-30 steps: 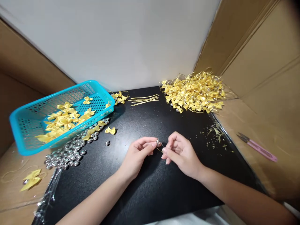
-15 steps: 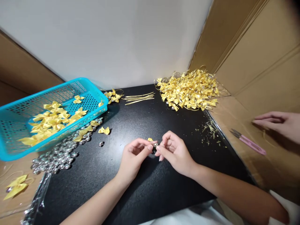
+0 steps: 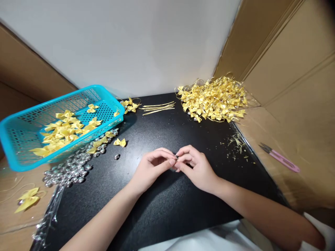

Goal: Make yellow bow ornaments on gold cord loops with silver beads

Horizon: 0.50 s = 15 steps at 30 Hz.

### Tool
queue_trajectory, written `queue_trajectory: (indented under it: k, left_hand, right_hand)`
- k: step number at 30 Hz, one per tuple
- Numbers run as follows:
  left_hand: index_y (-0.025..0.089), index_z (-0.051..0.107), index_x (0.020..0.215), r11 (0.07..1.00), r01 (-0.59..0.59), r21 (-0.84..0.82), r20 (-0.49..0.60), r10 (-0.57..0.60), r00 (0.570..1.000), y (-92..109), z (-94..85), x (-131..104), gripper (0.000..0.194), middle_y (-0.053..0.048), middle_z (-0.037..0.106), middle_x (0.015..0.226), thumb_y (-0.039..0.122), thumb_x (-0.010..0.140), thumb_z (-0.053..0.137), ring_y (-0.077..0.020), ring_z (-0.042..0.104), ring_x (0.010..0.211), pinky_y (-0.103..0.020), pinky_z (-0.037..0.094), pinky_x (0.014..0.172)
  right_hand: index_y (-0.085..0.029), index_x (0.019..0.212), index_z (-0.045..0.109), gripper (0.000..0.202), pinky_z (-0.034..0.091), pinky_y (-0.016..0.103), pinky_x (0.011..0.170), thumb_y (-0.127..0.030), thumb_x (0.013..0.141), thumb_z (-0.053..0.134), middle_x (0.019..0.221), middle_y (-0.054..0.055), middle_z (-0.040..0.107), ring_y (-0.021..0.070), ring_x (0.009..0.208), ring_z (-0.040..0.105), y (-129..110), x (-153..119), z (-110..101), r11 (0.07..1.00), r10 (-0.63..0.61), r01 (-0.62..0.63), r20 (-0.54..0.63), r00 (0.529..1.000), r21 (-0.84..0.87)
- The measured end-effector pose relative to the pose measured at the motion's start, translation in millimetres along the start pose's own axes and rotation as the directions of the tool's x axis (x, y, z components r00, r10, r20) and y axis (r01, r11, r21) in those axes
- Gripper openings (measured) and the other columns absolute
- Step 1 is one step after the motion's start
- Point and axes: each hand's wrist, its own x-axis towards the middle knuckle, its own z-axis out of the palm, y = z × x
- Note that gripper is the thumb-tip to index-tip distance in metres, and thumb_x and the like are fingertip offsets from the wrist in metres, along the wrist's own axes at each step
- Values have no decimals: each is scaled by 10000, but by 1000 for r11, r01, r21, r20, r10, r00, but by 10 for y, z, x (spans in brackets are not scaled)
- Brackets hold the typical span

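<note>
A small dark piece (image 3: 177, 157), mostly hidden, is pinched between the fingertips of the left hand (image 3: 154, 167) and right hand (image 3: 196, 168), above the black counter (image 3: 157, 139). Left of the hands lie a loose silver bead (image 3: 117, 157) and a yellow bow (image 3: 119, 142), then the bead pile (image 3: 69, 170) beside the blue basket (image 3: 61, 130) of bows. Gold cords (image 3: 158, 108) lie beyond; pink-handled snips (image 3: 280, 157) rest far right.

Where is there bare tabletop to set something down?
Bare black tabletop lies between the gold strips and the left hand and right hand, and between the forearms. Crowded: left, with basket and silver beads; far right, with bow heap and clippings.
</note>
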Motion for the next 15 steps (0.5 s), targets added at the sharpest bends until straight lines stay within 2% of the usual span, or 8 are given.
queue_trajectory:
  k: [3,6,8,10,12,15]
  left_hand:
    - [192,742,728,973,-141,185,-25,148,989,58,14,-26,105,-52,655,827,279,785,725,-167,623,763,-302,510,721]
    - [213,750,776,864,-288,414,-28,328,944,119,31,-73,58,-32,624,829,206,810,703,-156,599,798,-295,480,759]
    - [226,749,807,800,-348,489,-17,407,913,169,27,-96,79,-22,611,841,173,818,691,-152,589,814,-291,472,770]
    - [230,738,817,772,-372,515,-49,460,887,225,-1,-101,95,-14,602,863,156,825,680,-149,582,833,-292,467,791]
    - [230,724,821,769,-369,522,-132,501,855,280,-49,-86,91,-8,596,879,155,831,673,-151,579,855,-296,461,814]
    - [228,712,823,761,-351,545,-247,546,801,336,-122,-43,71,-3,594,895,168,833,674,-153,580,885,-301,453,834]
  right_hand:
    - [-218,984,607,233,556,286,710,-326,806,713,811,8,724,151,735,699,-8,5,-6,999,-37,38,49,998,-9]
    - [-203,897,663,184,544,288,683,-340,793,730,787,17,713,152,704,670,-28,21,-13,995,-80,82,44,996,-53]
    - [-203,833,685,110,531,299,679,-310,819,707,774,21,708,154,694,651,-37,39,-27,984,-120,123,27,992,-127]
    - [-214,835,707,41,522,339,752,-248,813,713,841,33,717,178,782,644,-33,64,-51,947,-195,194,19,981,-256]
    - [-225,845,731,83,493,403,869,-182,775,742,957,54,713,219,931,615,-9,91,-78,877,-254,235,11,967,-418]
    - [-224,856,757,137,443,472,969,-145,745,762,1083,80,676,265,1069,546,49,123,-106,792,-240,200,7,971,-577]
